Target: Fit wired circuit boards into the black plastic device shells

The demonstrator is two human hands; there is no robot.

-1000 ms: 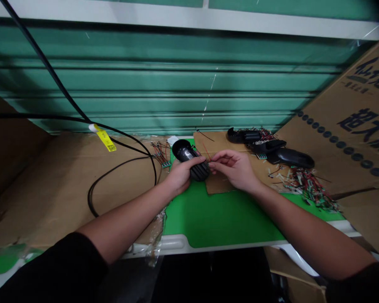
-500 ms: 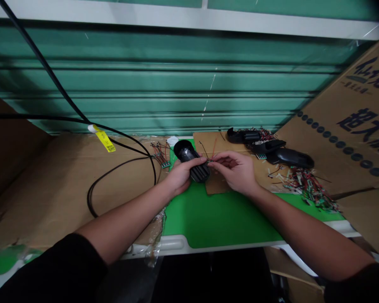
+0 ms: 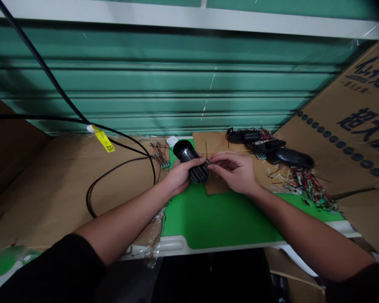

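Observation:
My left hand (image 3: 180, 174) is wrapped round a black plastic housing (image 3: 189, 158) with a rounded hollow top end and a ribbed lower part. Its thumb lies across the housing's right side. Just right of that thumb, my right hand (image 3: 235, 168) pinches a small green circuit board (image 3: 207, 161) at the housing's edge. A thin black wire and a red wire (image 3: 220, 147) stick up from the board. Where exactly the board touches the housing is too small to tell.
Several wired circuit boards (image 3: 165, 164) lie left of the housing. More black housings (image 3: 290, 158) and a heap of wired boards (image 3: 312, 189) lie to the right. A black cable (image 3: 90, 193) loops over cardboard at left. A printed cardboard box (image 3: 360, 118) stands on the right.
The wires at my right fingertips have shifted: the red one now leans further right and the black one stands more upright. The housing and my left hand have barely moved.

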